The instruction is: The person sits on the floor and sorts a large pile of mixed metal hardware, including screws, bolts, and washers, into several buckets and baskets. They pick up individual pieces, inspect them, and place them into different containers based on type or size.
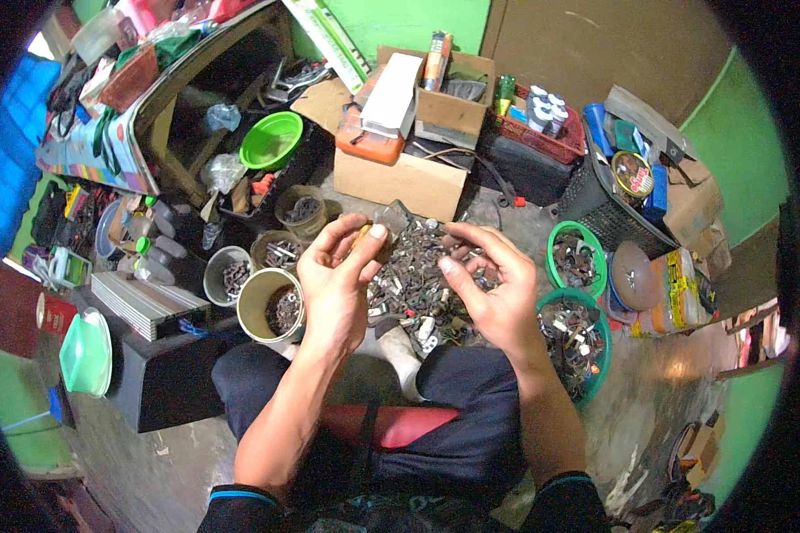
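Note:
My left hand [337, 280] is closed around a small yellowish-brown object [362, 238], mostly hidden by the thumb and fingers, so its kind is unclear. Across from it, my right hand [496, 286] is half curled, with thumb and index finger apart and nothing visible between them. Both hands hover over a spread pile of small mixed scrap parts [410, 280], dark, grey and white, on the floor. A white plug-like piece [426, 328] lies at the pile's near edge.
Left of the pile stand a cream bucket [245, 303], a grey tub [212, 280] and other tubs of small parts. At right are a light green basin [552, 256] and a darker green basin [603, 363] of scrap. A cardboard box [393, 186] blocks the far side; a finned metal amplifier [148, 300] sits left.

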Demonstrator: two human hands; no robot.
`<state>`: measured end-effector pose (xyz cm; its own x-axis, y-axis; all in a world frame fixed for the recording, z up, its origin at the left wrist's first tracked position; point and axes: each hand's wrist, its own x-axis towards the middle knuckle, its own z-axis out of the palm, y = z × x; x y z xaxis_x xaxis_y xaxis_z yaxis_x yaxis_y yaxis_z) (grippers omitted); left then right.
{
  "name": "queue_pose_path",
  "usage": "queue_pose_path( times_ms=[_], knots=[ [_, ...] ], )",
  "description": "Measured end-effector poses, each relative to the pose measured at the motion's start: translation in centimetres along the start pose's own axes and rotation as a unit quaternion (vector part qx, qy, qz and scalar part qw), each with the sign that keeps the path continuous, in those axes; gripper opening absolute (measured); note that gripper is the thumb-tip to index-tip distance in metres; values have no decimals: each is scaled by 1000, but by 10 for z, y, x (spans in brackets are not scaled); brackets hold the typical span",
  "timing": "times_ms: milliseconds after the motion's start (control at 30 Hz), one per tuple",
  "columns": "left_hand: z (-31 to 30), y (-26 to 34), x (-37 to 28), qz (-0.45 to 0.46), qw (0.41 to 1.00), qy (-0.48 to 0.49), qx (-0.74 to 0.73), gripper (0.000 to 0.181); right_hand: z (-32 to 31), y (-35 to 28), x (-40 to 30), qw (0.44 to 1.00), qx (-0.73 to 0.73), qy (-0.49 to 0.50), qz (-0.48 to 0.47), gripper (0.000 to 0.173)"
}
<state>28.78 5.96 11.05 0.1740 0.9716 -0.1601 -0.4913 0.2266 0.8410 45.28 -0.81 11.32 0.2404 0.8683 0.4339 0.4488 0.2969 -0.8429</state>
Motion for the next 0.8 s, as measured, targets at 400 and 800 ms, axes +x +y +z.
queue_pose_path(
  times_ms=[400, 800],
  knots=[
    [71, -35, 13, 118, 952, -176, 221, 18, -40, 19, 5, 991, 95, 97, 16, 43],
    [45, 1, 40, 63, 934, -280, 214, 23, -19, 17, 16, 984, 145, 82, 55, 50]
  ],
)
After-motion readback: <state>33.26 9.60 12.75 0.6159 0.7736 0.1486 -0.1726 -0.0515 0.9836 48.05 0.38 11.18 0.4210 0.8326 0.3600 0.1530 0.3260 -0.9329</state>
